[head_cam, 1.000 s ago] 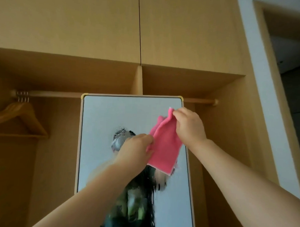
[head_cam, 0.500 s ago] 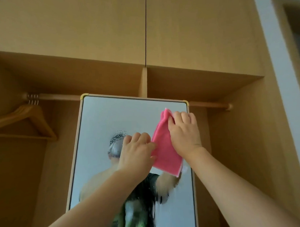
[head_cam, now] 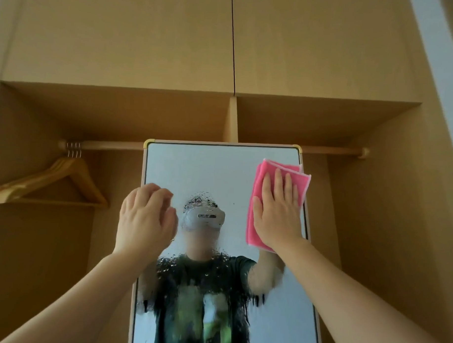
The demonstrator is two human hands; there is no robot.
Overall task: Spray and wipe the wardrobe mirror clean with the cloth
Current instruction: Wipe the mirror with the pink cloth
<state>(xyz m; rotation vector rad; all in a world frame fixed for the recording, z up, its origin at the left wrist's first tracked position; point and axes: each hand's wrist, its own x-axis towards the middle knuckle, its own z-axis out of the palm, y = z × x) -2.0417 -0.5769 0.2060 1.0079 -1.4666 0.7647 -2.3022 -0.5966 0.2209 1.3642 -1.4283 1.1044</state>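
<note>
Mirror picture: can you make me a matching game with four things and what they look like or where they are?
Things:
1. cloth
2. hangers
3. left hand
4. mirror

Clues:
A. hang on the rail
B. spotted with droplets
C. pink, under the flat right hand
D. holds nothing

Pairs: 1-C, 2-A, 3-D, 4-B
</note>
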